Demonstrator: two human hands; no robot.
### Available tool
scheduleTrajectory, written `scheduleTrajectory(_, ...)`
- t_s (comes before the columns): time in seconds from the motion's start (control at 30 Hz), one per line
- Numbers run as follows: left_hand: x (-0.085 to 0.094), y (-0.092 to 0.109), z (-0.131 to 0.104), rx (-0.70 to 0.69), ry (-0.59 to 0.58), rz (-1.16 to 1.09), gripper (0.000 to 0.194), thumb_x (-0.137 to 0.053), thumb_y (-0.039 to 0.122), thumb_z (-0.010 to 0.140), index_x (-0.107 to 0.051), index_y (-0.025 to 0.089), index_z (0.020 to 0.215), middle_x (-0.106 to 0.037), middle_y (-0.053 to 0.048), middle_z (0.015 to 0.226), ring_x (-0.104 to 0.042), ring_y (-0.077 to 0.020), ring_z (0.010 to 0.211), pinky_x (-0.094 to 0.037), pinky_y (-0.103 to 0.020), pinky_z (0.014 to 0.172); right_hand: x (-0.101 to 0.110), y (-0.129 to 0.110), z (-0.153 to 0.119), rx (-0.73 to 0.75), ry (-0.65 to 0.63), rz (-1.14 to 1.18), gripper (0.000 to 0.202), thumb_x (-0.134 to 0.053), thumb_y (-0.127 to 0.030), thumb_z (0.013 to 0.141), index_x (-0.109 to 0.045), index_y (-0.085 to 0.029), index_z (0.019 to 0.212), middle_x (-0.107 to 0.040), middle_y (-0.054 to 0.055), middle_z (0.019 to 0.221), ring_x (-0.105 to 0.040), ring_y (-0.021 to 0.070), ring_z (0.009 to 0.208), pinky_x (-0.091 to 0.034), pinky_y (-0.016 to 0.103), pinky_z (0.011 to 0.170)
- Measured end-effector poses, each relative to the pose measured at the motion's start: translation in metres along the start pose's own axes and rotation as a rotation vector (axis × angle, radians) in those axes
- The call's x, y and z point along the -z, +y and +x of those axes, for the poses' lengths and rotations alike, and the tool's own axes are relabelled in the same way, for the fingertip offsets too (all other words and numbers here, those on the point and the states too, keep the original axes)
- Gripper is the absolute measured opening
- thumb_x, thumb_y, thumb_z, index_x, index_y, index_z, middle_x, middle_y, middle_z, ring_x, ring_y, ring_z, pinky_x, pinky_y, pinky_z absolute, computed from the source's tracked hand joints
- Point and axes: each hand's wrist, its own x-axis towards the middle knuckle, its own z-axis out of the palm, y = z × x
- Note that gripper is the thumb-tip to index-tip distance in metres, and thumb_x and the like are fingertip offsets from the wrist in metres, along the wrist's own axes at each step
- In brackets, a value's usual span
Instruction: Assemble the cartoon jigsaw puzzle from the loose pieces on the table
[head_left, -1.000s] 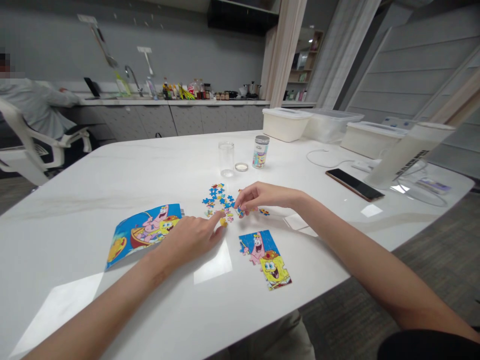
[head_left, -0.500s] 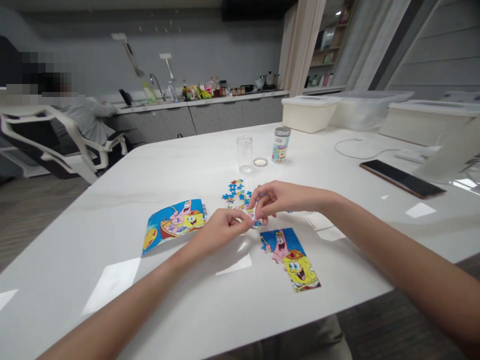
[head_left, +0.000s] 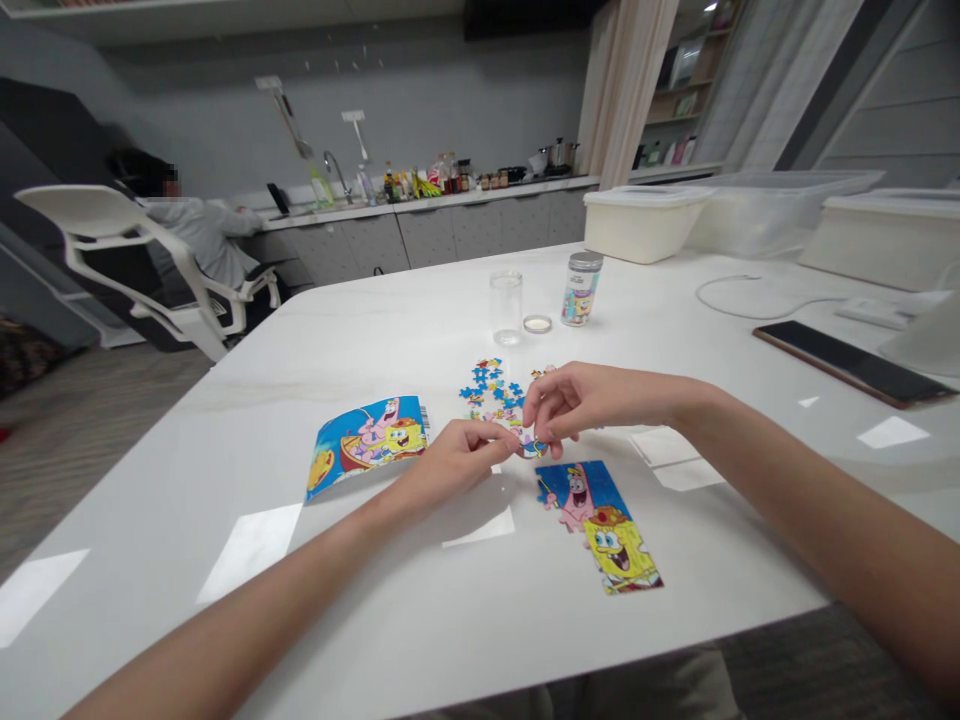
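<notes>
My left hand [head_left: 474,450] and my right hand [head_left: 566,402] meet above the white table, pinching a few small joined jigsaw pieces [head_left: 532,447] between their fingertips. Blue and yellow show on these pieces; my fingers cover part of them. Just nearer to me lies the partly assembled jigsaw puzzle [head_left: 600,525], with a pink starfish and a yellow square cartoon figure. Beyond my hands, loose jigsaw pieces [head_left: 487,385] lie in a scattered heap, partly hidden by my right hand. Left of my left hand rests a curled picture sheet [head_left: 367,445] with the same characters.
Behind the pieces stand a clear jar [head_left: 506,308], a metal-rimmed lid [head_left: 538,324] and a printed can [head_left: 581,290]. A phone [head_left: 851,362], a white cable [head_left: 757,312] and plastic boxes [head_left: 645,225] occupy the right. A person [head_left: 199,240] sits at the far left by the counter.
The whole view has shifted, so things appear further right. Both hands keep their pinch on the small joined pieces, which now show more blue and yellow.
</notes>
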Motion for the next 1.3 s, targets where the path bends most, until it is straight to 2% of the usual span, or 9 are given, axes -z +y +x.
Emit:
scheduleTrajectory(0.2,-0.001,-0.003,0.000,-0.008,0.008,-0.033,0.027,-0.052,0.037,0.084,-0.063,0.015,0.076,-0.026,0.010,0.044,-0.020,-0.0059,0.041,-0.016,-0.022,0.042,-0.001,-0.003,-0.001,-0.037,-0.016,-0.006,0.018,-0.067,-0.031,0.078,-0.064,-0.018,0.091,-0.070,0.003,0.070,-0.066,0.0162,0.070,-0.047,0.027,0.066)
scheduleTrajectory(0.47,-0.003,-0.006,-0.001,-0.041,0.009,-0.068,0.030,-0.063,0.044,0.079,-0.062,0.015,0.072,-0.032,0.010,0.043,-0.022,-0.0040,0.040,-0.011,-0.023,0.043,-0.006,0.000,0.005,-0.065,-0.046,-0.032,0.024,-0.066,-0.036,0.077,-0.064,-0.019,0.093,-0.069,0.003,0.071,-0.064,0.0172,0.069,-0.046,0.027,0.062)
scheduleTrajectory(0.6,-0.003,-0.004,-0.002,0.015,-0.037,-0.131,0.029,-0.069,0.043,0.073,-0.064,0.015,0.071,-0.033,0.011,0.041,-0.024,-0.0041,0.038,-0.013,-0.023,0.041,-0.008,0.000,0.007,-0.039,-0.030,-0.049,0.020,-0.064,-0.031,0.077,-0.064,-0.019,0.092,-0.068,0.003,0.076,-0.063,0.0155,0.067,-0.044,0.026,0.059)
scheduleTrajectory(0.73,-0.003,-0.003,-0.003,0.047,-0.093,-0.141,0.021,-0.068,0.036,0.074,-0.067,0.015,0.072,-0.040,0.009,0.042,-0.028,-0.0048,0.038,-0.018,-0.022,0.040,-0.010,-0.001,0.007,-0.022,-0.046,-0.021,0.021,-0.064,-0.026,0.076,-0.064,-0.019,0.095,-0.067,0.001,0.073,-0.061,0.0148,0.067,-0.043,0.025,0.059)
scheduleTrajectory(0.8,-0.002,-0.002,-0.003,0.075,-0.085,-0.130,0.020,-0.069,0.035,0.073,-0.067,0.015,0.071,-0.043,0.009,0.044,-0.029,-0.0047,0.039,-0.019,-0.022,0.039,-0.011,-0.002,0.007,-0.015,-0.052,-0.014,0.020,-0.063,-0.024,0.076,-0.064,-0.018,0.095,-0.067,0.001,0.072,-0.060,0.0139,0.066,-0.043,0.025,0.060)
scheduleTrajectory(0.97,0.000,-0.001,-0.004,0.087,-0.105,-0.097,0.021,-0.070,0.035,0.072,-0.069,0.015,0.072,-0.039,0.009,0.044,-0.027,-0.0048,0.040,-0.017,-0.022,0.039,-0.012,-0.006,0.005,-0.005,-0.046,0.011,0.016,-0.063,-0.022,0.077,-0.063,-0.017,0.092,-0.066,0.000,0.069,-0.059,0.0120,0.064,-0.043,0.024,0.059)
scheduleTrajectory(1.2,-0.004,-0.005,-0.003,0.071,-0.026,-0.221,0.021,-0.074,0.035,0.069,-0.065,0.016,0.065,-0.034,0.011,0.041,-0.023,-0.0039,0.037,-0.017,-0.021,0.038,-0.008,-0.005,0.002,0.051,-0.053,0.045,0.016,-0.063,-0.028,0.082,-0.063,-0.017,0.093,-0.067,0.001,0.076,-0.061,0.0126,0.069,-0.045,0.025,0.061)
scheduleTrajectory(1.3,-0.004,-0.003,-0.003,0.067,0.007,-0.239,0.022,-0.076,0.035,0.067,-0.064,0.016,0.066,-0.033,0.011,0.040,-0.022,-0.0035,0.037,-0.015,-0.021,0.038,-0.006,-0.004,0.001,0.049,-0.079,0.062,0.020,-0.066,-0.028,0.079,-0.063,-0.017,0.096,-0.068,0.002,0.080,-0.063,0.0133,0.072,-0.046,0.026,0.064)
